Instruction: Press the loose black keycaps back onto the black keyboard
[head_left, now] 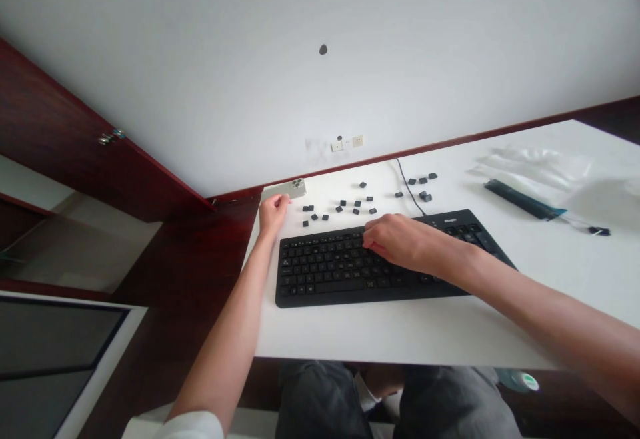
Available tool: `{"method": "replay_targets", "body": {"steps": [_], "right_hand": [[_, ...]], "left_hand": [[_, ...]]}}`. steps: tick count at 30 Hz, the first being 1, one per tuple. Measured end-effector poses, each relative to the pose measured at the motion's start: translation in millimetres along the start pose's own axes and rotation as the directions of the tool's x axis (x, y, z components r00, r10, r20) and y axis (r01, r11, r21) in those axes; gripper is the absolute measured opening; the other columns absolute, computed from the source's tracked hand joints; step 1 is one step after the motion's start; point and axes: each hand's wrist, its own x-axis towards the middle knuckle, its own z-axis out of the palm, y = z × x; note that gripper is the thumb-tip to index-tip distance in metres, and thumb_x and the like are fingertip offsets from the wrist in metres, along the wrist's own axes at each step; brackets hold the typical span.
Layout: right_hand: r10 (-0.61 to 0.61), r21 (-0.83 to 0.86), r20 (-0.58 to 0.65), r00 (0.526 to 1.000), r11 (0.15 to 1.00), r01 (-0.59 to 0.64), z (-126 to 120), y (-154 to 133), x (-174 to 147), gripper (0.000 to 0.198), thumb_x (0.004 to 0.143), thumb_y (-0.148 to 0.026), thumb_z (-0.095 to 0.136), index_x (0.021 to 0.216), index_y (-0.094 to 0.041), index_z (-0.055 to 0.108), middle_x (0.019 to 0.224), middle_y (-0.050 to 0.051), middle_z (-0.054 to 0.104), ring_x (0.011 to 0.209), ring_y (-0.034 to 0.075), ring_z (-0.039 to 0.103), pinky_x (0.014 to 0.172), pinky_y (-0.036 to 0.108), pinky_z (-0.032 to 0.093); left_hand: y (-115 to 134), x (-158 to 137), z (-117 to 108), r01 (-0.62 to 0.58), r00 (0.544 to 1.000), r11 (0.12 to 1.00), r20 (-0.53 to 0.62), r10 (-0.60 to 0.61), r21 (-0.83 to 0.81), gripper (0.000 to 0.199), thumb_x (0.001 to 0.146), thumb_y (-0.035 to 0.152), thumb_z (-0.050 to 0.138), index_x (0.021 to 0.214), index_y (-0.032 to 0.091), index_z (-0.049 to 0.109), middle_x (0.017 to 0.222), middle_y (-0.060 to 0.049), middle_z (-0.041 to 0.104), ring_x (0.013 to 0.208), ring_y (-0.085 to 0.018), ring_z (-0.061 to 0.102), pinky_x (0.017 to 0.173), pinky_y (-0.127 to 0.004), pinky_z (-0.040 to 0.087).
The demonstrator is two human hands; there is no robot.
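Observation:
A black keyboard (325, 286) lies on the white table, with some keycaps off in its middle and right parts. My right hand (393, 239) is closed over the upper middle of the keyboard, fingers bunched and pointing down at the keys. Its fingertips are partly hidden, so anything between them does not show. My left hand (274, 211) rests with curled fingers at the table's left side, beside a phone (295, 189) lying camera side up. Whether it holds something is hidden. Several loose black keycaps (356, 211) are scattered behind the keyboard.
The keyboard cable (410, 186) runs back to the table's rear edge, past more loose keycaps (423, 180). At the right lie a dark, long packet (525, 199) and crumpled clear plastic (540, 162). A wall with sockets (347, 143) stands behind. A bottle (523, 380) shows below the front edge.

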Motion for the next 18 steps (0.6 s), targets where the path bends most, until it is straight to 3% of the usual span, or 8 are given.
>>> {"method": "replay_targets", "body": {"steps": [6, 12, 18], "right_hand": [[0.038, 0.015, 0.000, 0.999, 0.999, -0.038, -7, -9, -1, 0.015, 0.089, -0.013, 0.067, 0.081, -0.018, 0.080, 0.077, 0.009, 0.075, 0.068, 0.021, 0.071, 0.062, 0.029, 0.054], [0.037, -0.053, 0.019, 0.999, 0.998, -0.036, -13, -12, -2, 0.024, 0.092, -0.012, 0.061, 0.081, -0.018, 0.081, 0.075, 0.010, 0.076, 0.071, 0.023, 0.073, 0.064, 0.031, 0.055], [0.103, -0.121, 0.047, 0.994, 0.988, -0.096, -16, -15, -4, 0.017, 0.092, -0.017, 0.067, 0.094, -0.018, 0.083, 0.080, 0.010, 0.078, 0.074, 0.022, 0.074, 0.064, 0.028, 0.054]], "left_hand": [[-5, 0, 0, 0.042, 0.996, 0.999, -0.077, -0.041, 0.015, 0.036, 0.089, 0.047, 0.054, 0.075, 0.019, 0.072, 0.063, -0.001, 0.063, 0.064, -0.018, 0.058, 0.064, -0.027, 0.039], [-11, 2, 2, 0.056, 0.991, 0.990, -0.125, -0.040, 0.133, 0.033, 0.088, 0.043, 0.052, 0.072, 0.021, 0.071, 0.074, -0.005, 0.073, 0.073, -0.021, 0.064, 0.066, -0.028, 0.039], [-7, 4, 4, 0.072, 0.991, 0.967, -0.130, -0.041, 0.245, 0.031, 0.086, 0.040, 0.054, 0.064, 0.021, 0.065, 0.065, -0.004, 0.065, 0.066, -0.020, 0.055, 0.065, -0.030, 0.032]]}}
